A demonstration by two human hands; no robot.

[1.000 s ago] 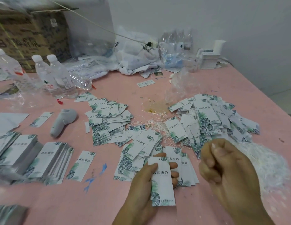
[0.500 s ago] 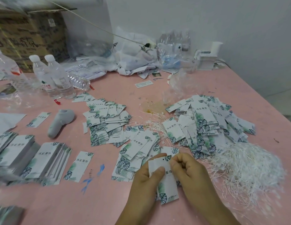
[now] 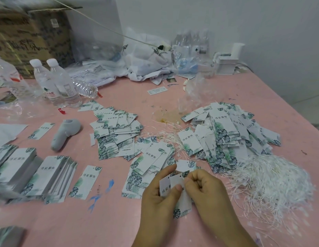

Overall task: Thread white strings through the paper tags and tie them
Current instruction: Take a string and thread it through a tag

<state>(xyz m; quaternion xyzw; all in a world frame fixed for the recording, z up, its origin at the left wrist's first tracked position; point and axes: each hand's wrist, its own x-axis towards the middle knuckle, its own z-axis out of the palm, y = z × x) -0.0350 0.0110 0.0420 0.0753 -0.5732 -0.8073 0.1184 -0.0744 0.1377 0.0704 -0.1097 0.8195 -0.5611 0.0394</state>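
Since half a second ago, both of my hands have stayed together over the pink table [image 3: 226,90], and the two tags I hold now show fanned slightly apart at their top edges.

Head view: my left hand [image 3: 159,196] grips a pair of leaf-printed paper tags [image 3: 174,182], thumb pressed across their faces, fingers curled behind. My right hand [image 3: 206,191] is curled against the tags' right edge, fingertips [image 3: 189,184] pinched just below the punched hole; whether a string sits in that pinch I cannot tell. The held tags hang above the near edge of the table, just beside a heap of white strings [image 3: 272,184] on my right. Behind the strings lies a large pile of tags [image 3: 226,132], strings trailing from under it. A second loose pile [image 3: 117,132] sits at centre, and neat stacks of tags [image 3: 53,175] lie at far left. A grey handheld tool [image 3: 66,134] lies between the stacks and the centre pile. Water bottles [image 3: 55,84] stand at the back left beside a cardboard box [image 3: 30,36].
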